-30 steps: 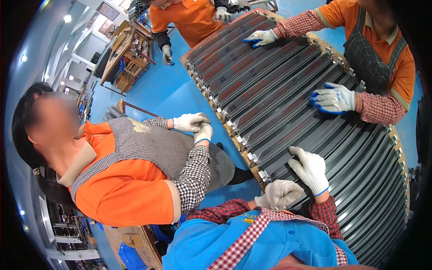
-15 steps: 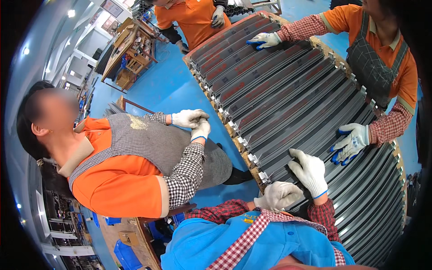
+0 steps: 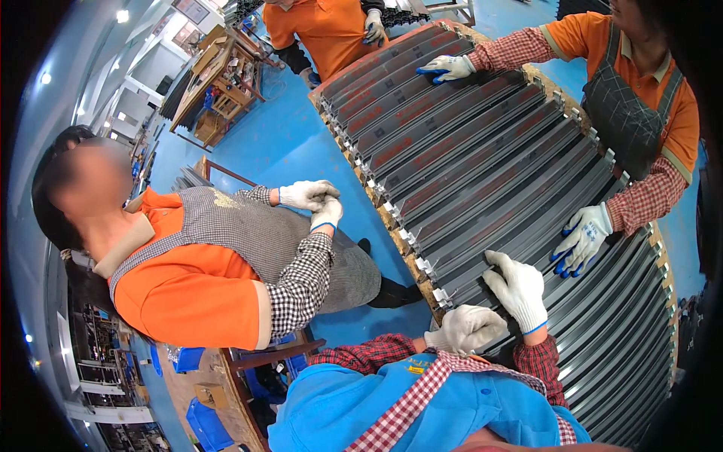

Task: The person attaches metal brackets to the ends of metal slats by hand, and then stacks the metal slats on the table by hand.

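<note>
My right hand (image 3: 518,290), in a white knitted glove with a blue cuff edge, rests over dark grey metal strips (image 3: 482,181) laid side by side on a work table. Its thumb and fingers stand apart, and nothing shows between them. Just to its left, my left hand (image 3: 471,328), in a similar glove, is curled into a loose fist by the table's near edge, with no object visible in it. Across the strips a co-worker's blue-and-white glove (image 3: 584,239) lies flat, and that person's other glove (image 3: 446,68) touches the far strips.
White metal clips (image 3: 390,211) line the table's wooden edge. At my left stands a person in an orange shirt and checked apron (image 3: 241,226), gloved hands together. Another orange-shirted person (image 3: 327,34) is at the far end. A wooden bench (image 3: 199,377) holds blue bins (image 3: 208,426).
The person at my left has shifted slightly left. Across the table, the co-worker's nearer hand has turned and slid a little left. My own hands keep their places.
</note>
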The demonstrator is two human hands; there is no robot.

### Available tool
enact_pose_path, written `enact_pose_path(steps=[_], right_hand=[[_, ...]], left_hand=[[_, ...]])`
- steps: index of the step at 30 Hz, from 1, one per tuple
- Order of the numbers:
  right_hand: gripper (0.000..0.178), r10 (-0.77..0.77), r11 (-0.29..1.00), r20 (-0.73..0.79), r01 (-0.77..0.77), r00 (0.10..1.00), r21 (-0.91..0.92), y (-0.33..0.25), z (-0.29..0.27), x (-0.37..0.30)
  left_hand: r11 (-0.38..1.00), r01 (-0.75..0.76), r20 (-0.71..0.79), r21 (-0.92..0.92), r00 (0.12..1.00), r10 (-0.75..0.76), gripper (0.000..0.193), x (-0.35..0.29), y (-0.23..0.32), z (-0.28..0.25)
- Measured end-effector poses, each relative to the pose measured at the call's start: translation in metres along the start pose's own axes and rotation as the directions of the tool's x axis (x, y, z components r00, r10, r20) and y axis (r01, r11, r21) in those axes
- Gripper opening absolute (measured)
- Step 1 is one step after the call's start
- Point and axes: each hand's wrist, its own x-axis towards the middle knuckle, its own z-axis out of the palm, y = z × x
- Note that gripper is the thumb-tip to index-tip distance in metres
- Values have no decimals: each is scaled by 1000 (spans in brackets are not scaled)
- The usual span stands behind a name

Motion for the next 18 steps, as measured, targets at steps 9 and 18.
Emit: enact_pose_path(steps=[9,18], right_hand=[[40,2,1000,-10,-2,1000,-3,-2,-1,-2],[40,-30,999,-27,30,999,-15,-2,-1,-2]], left_hand=[[999,31,11,12,999,-32,18,-3,-2,1],[997,73,30,22,997,-73,19,-4,-1,-1]])
